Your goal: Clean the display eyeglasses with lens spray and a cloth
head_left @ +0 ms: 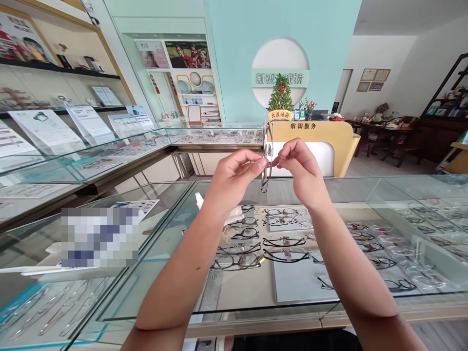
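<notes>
A pair of eyeglasses [268, 180] is held up on its side above the glass counter, at the middle of the head view. My left hand [239, 178] pinches it from the left, thumb and forefinger closed at its middle. On its right side, my right hand [298, 165] has its fingers bent together close to the frame; whatever the fingertips hold is too small to make out. Below the hands, several dark-framed glasses [287, 255] lie in rows. A white bottle [199, 200] and a pale cloth [236, 215] are beside my left forearm.
The glass counter [241, 306] spans the front, with more glasses [380, 263] at right. Partly blurred papers [146, 207] lie at left. Further glass showcases [87, 180] run along the left and back. A yellow cashier desk [341, 146] with a plant [281, 97] stands behind.
</notes>
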Demonstrator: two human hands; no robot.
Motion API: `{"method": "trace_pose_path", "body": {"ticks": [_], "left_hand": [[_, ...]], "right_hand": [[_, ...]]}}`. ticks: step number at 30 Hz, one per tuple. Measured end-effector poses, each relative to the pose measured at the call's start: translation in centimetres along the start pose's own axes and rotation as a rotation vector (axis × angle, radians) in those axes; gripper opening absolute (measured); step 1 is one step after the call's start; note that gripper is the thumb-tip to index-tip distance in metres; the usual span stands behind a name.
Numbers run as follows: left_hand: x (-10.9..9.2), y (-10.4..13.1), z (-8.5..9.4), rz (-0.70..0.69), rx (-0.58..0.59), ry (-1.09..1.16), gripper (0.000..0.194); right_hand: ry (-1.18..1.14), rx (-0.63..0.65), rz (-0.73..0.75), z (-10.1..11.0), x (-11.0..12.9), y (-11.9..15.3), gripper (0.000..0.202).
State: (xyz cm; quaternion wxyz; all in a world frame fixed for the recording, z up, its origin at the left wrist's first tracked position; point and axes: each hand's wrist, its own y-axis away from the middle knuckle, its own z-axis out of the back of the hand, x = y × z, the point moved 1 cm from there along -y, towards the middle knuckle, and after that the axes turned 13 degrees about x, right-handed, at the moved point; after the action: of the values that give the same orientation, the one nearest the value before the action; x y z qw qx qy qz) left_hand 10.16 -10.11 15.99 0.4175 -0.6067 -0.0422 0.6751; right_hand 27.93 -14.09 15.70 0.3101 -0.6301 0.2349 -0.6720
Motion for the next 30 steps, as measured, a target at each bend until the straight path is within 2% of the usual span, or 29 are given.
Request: {"method": "trace_pose_path", "body": {"ticks": [9, 14, 20, 30], "left_hand": [[0.28, -0.04, 0.30, -0.001, -0.029, 0.009, 0.031], [0.36, -0.18, 0.38, -0.017, -0.032, 0.017, 0.032], [0.57, -0.24, 0.38, -0.041, -0.013, 0.050, 0.033], [0.28, -0.37, 0.27, -0.048, 0.044, 0.078, 0.032]], "right_hand": [[0.304, 0.045, 0.089, -0.12, -0.10, 0.21, 0.011], [0.335, 0.043, 0.100, -0.06, -0.08, 0.16, 0.009], [0.296, 0.052, 0.093, -0.12, -0.14, 0.12, 0.009], [0.065, 0.120, -0.017, 0.06, -0.26, -0.16, 0.013]]}}
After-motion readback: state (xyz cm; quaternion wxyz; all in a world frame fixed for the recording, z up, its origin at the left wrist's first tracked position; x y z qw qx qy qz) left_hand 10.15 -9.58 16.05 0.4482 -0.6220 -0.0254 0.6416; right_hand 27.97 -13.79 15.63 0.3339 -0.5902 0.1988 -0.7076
